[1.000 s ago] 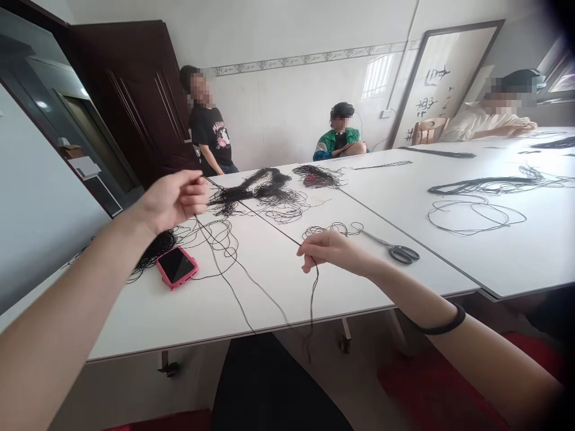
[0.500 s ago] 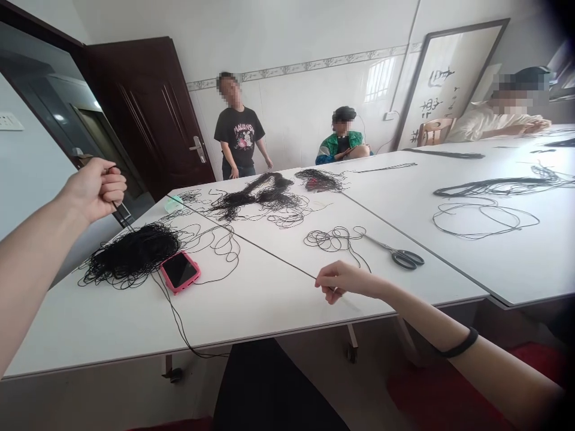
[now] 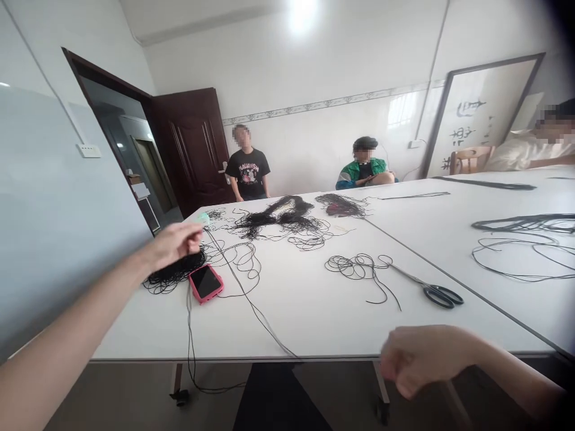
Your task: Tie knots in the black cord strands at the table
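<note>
My left hand reaches over the table's far left, fingers curled closed and slightly blurred. Just beneath it lies a large tangled pile of black cord, partly covered by the hand. Close to those fingertips, a long black cord runs slackly across the tabletop to the near edge. My right hand is at the front edge on the right, fingers folded inward and smeared by motion. What either hand holds is hidden. Scissors with dark handles rest beyond my right hand, beside a loosely looped cord.
A pink-cased phone lies by the pile. More cord bundles spread along the white table, with others at the right. One person stands at the far side; two others sit farther right.
The cord that was stretched straight to my right hand now lies slack. My right hand has moved nearer and right. My left hand has moved inward over the pile. The view has tilted up and left.
</note>
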A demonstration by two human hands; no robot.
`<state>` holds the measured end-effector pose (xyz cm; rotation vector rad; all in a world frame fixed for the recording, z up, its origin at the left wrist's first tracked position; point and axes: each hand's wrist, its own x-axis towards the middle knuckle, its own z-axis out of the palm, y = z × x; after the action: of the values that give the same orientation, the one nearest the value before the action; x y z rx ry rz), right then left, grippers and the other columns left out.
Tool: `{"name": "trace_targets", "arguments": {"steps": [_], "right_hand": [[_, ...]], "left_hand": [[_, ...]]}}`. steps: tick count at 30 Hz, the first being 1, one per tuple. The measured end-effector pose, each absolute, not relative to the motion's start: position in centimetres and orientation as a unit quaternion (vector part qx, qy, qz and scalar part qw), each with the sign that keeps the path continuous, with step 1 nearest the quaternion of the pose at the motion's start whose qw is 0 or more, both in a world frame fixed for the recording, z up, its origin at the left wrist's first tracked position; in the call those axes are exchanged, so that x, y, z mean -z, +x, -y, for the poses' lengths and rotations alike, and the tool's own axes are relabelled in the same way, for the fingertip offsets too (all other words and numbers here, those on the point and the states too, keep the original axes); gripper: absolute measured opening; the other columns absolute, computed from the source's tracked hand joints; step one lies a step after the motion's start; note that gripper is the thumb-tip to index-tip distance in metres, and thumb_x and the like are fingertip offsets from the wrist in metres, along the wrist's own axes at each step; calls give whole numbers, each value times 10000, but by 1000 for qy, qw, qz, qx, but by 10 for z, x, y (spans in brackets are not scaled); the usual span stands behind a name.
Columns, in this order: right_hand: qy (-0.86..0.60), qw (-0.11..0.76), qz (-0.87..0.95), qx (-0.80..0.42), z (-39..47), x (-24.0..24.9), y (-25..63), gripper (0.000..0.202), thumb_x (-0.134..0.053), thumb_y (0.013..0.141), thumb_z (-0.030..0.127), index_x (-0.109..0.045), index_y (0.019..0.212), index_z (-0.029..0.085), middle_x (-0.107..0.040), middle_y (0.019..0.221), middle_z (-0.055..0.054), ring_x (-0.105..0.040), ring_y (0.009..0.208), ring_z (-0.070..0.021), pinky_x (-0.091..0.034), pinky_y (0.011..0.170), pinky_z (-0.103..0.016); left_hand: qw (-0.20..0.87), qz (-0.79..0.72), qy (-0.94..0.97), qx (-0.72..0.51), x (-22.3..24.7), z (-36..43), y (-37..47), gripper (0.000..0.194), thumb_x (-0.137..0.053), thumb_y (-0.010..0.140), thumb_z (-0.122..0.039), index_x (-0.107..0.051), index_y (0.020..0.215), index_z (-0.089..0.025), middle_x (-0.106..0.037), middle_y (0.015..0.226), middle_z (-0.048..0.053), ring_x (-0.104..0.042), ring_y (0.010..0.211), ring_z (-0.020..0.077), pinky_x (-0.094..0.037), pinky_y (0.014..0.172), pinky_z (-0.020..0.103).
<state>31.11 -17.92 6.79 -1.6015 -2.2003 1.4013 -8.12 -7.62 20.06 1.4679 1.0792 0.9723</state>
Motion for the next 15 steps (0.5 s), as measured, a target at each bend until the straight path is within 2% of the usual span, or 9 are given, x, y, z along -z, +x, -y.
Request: {"name": "trace_targets", "arguments": {"steps": [3,7,10,13,15], "right_hand": [[-493,136,756,-407,178,-97,283,251,-596,760,283,-710,977,225,-694,978,-46,-633,889,-217,-478,761,-309],[-421,265,776,-387,171,-129,234,355,-477,880,431,-620,1118,211,-624,1149,-61,-573,1039,-204,-451,892,-337],[-365,339,774,-391,166,-137,209,378,-429,906,461,-621,1066,177,-639,1083,-70,-575,1002,-182,-452,893,-330],[-334,390,755,-408,165,-133,200,362,-440,900,456,-615,864,141,-671,879,-73,-609,843,-160,-485,785,-302],[-331,417,739,-413,166,-129,201,336,-460,891,443,-584,799,144,-665,787,-60,-607,756,-142,-490,710,-275]], "left_hand": [[529,-435,662,-302,-190,103,-51,218,-590,824,-279,-512,687,-127,-486,639,-19,-391,530,33,-351,507,146],[523,-400,716,-230,-183,129,-17,226,-634,786,-335,-541,696,-149,-532,623,-18,-398,513,48,-294,482,168],[506,-355,757,-213,-180,138,-1,198,-616,796,-348,-564,722,-171,-542,635,-19,-417,553,68,-313,518,189],[496,-324,775,-220,-176,141,7,207,-579,815,-377,-573,736,-185,-527,626,-25,-392,558,77,-299,523,205],[503,-327,770,-217,-172,139,11,208,-587,806,-383,-580,736,-187,-521,621,-28,-370,545,75,-269,504,210]]}}
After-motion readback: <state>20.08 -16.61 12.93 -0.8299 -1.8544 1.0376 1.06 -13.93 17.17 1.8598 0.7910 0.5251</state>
